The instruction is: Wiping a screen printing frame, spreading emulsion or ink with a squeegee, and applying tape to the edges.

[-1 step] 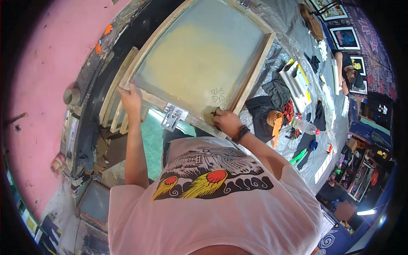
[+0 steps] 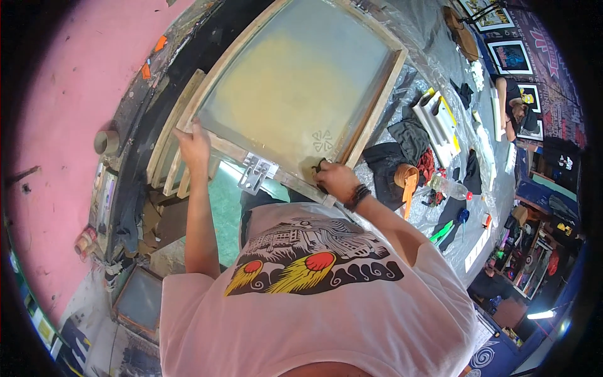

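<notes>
A wooden screen-printing frame (image 2: 227,148) with pale yellowish mesh lies in front of me, a small clover-like mark (image 2: 322,141) showing near its lower right. My left hand (image 2: 193,146) is closed on the frame's near left corner, thumb up on the wood. My right hand (image 2: 338,180) is at the near right corner, its fingers closed around a small dark, cloth-like piece (image 2: 320,168) against the mesh. Its exact kind is hard to make out. Between my hands, a metal hinge clamp (image 2: 256,173) is fixed to the near edge of the frame.
Right of the frame, the plastic-covered table holds dark cloths (image 2: 384,168), a roll of brown tape (image 2: 407,174), a clear bottle (image 2: 449,186) and white-and-yellow pieces (image 2: 436,122). Another person (image 2: 512,103) is at the far right. More wooden frames (image 2: 173,135) stand at left, beside a pink wall (image 2: 56,125).
My right hand has shifted very slightly, and the dark piece in it shows a little more. My left hand and the frame stay where they were.
</notes>
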`<state>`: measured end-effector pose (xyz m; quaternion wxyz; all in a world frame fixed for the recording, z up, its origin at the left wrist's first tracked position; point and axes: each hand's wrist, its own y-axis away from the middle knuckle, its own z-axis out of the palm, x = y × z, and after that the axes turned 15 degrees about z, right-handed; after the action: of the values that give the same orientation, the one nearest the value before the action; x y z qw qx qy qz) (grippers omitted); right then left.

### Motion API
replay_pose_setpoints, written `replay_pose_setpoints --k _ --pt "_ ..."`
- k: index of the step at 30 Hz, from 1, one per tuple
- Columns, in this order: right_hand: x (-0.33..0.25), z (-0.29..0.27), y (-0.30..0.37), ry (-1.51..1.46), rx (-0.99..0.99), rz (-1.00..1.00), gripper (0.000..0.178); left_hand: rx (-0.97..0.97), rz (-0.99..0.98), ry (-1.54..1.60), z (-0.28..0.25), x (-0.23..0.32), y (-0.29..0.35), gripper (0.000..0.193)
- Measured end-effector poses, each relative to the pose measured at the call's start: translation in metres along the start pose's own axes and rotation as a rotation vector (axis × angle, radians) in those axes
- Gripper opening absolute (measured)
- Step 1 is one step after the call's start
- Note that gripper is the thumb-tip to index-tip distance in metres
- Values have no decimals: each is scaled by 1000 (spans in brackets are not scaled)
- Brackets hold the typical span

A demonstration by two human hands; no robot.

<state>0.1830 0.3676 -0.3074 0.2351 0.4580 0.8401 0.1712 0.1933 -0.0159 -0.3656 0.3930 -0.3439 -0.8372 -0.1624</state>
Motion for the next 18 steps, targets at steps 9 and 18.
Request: replay_pose_setpoints --k 9,18 --pt "132 -54 -102 121 374 274 14 95 33 -5 11 6 0 70" --pt "24 1 -25 -335 183 -291 8 78 -9 25 8 5 0 77"
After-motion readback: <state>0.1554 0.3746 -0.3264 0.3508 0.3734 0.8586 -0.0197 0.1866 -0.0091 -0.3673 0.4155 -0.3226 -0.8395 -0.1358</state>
